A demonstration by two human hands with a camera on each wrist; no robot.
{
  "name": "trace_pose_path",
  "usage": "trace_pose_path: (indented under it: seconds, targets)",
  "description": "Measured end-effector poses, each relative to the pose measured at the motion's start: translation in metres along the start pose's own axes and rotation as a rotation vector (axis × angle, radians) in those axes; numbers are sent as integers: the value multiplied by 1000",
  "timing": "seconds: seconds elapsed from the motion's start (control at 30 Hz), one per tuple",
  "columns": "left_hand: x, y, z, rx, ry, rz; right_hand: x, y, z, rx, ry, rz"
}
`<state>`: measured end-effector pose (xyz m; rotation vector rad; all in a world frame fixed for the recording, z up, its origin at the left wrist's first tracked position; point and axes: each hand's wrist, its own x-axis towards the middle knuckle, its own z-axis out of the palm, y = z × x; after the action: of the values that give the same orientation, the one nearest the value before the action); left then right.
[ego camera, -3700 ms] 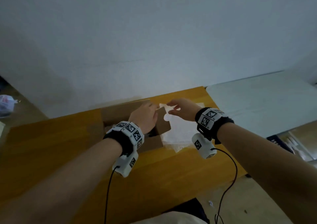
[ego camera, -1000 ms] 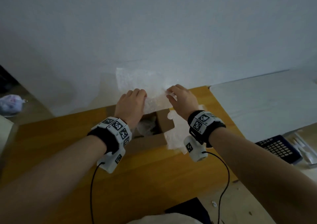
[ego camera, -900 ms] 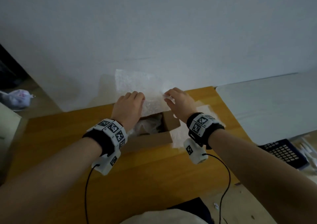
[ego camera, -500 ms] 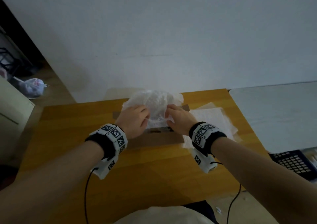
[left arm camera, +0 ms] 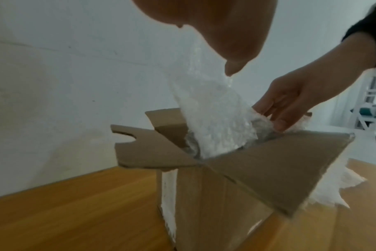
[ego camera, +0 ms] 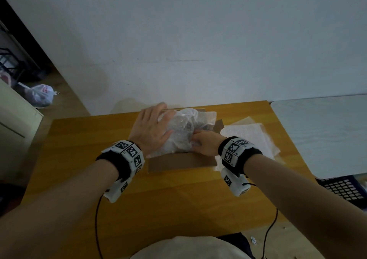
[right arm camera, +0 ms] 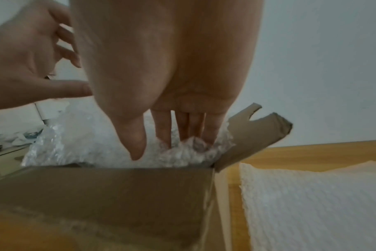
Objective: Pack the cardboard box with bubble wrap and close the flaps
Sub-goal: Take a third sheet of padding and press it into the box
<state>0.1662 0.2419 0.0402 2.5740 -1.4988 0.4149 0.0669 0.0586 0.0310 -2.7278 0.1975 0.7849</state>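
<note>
Centrally, on the wooden table (ego camera: 79,179), stands the cardboard box (left arm camera: 215,203) with its flaps splayed outward and a crumpled wad of bubble wrap (ego camera: 180,131) heaped in its open top. Left hand (ego camera: 151,129): palm down, fingers straight and spread wide, lying flat over the left part of the wad and reaching toward the far edge of the box; nothing is gripped. Right hand (ego camera: 204,143): angled downward into the near right corner of the opening, with its fingers (right arm camera: 182,127) straight, close together and sunk to their tips in the wrap, the thumb beside them also pointing down; the wrist view shows pressing, not pinching. Both forearms extend from the near edge of the table, each carrying a black wrist strap with white marker blocks and a trailing cable.

Materials: the box is plain brown corrugated board, matte; one side flap (right arm camera: 258,129) bears a rounded notch cut into its free edge and stands tilted up beside the right hand, and the near flap (ego camera: 180,163) lies folded outward toward the person. The wrap is translucent, whitish, finely pimpled plastic, glossy where creased, and rises above the rim in a loose mound. Just right of the box, flat on the table, lies a spare sheet (right arm camera: 311,203) of white, ribbed cushioning material with ragged edges. The table surface is smooth, orange-toned wood set against a pale wall.
</note>
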Motion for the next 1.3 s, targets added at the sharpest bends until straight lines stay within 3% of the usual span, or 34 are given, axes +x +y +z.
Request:
trace_pose_path:
  seconds: [0.13, 0.23, 0.3, 0.5, 0.63, 0.7, 0.8, 0.9, 1.13, 1.3]
  targets:
    - [5, 0, -4, -202, -147, -142, -4, 6, -7, 52, -24, -5]
    - [9, 10, 0, -245, -210, -64, -7, 7, -4, 2, -114, 4]
    - [12, 19, 3, -248, -273, -11, -9, 6, -2, 25, -87, -6]
    - [18, 39, 20, -144, -404, 45, -15, 24, -19, 135, 338, 93]
    - [24, 48, 29, -118, -423, 73, -16, 39, -28, 213, 621, 114]
    - [28, 53, 31, -189, -533, 68, -13, 43, -32, 234, 606, 120]
    - [33, 59, 42, -197, -775, 64, -5, 48, -31, 252, 407, 175]
    - [33, 61, 58, -121, -882, 86, 0, 46, -30, 223, 314, 159]
    - [44, 54, 36, -164, -731, 90, 9, 33, -11, -4, 296, -26]
    - [38, 25, 33, -191, -550, 71, 17, 28, -6, -113, 262, -18]
